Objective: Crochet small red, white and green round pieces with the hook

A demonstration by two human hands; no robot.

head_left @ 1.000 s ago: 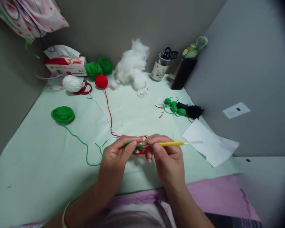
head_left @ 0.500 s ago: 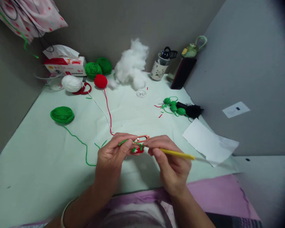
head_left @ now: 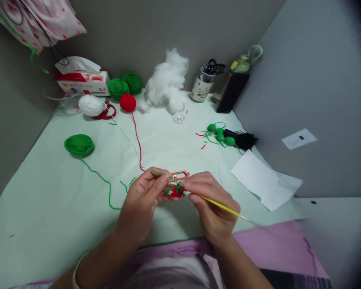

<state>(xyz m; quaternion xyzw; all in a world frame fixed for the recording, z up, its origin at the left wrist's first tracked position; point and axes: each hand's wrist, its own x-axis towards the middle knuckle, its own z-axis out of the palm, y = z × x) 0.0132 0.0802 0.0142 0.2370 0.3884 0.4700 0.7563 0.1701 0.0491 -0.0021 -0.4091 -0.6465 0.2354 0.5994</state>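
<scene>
While right hand point(head_left: 216, 220) holds slim hook point(head_left: 221, 206), yarn point(head_left: 110, 192) curves.

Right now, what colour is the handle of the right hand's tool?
The handle is yellow, clearest in the head view.

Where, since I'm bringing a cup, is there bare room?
Bare tablecloth lies between the red strand and small green pieces, and at front left, between the nearest green ball and left forearm. Crowded: the back, tissue pack to bottle.

light dim, cool; shadows soft on tablecloth point(head_left: 48, 192); yellow-handled tool point(head_left: 219, 206) blurred (at its rear end); upper-right corner black
</scene>
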